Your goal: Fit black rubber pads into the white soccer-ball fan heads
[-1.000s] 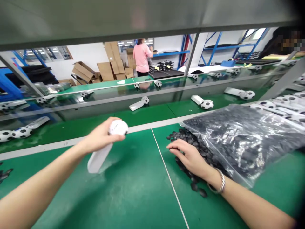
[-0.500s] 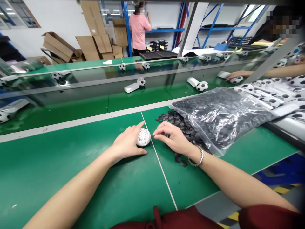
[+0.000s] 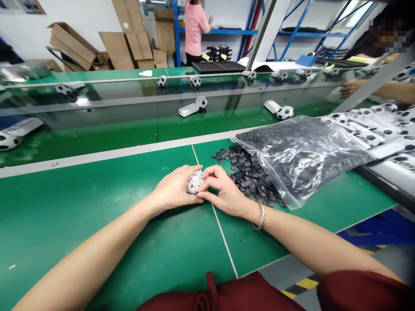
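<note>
Both hands are bunched together right over the white ball (image 3: 194, 182), which sits on the green table (image 3: 97, 207) between them. The left hand (image 3: 173, 190) is wrapped around its left side with the thumb underneath, and the right hand (image 3: 223, 194) has its fingers curled onto it from the other side, so the ball's pretty much clamped from both sides. You can only see a bit of its lattice shell poking out. Can't tell if the right fingertips are also pinching something small against it. There's a bracelet (image 3: 259, 216) on the right wrist. Just past the right hand is a pile of little black pieces (image 3: 249, 172) spilling out of a clear plastic bag (image 3: 301, 155) that lies further out to the right. A thin white line (image 3: 223, 237) on the table runs straight under the hands. Beyond the hands, on the belt, lie a couple of soccer-ball gadgets (image 3: 201, 102) with white handles. Way off behind that, a person in a pink shirt (image 3: 194, 23) stands by some cardboard boxes (image 3: 129, 39).
</note>
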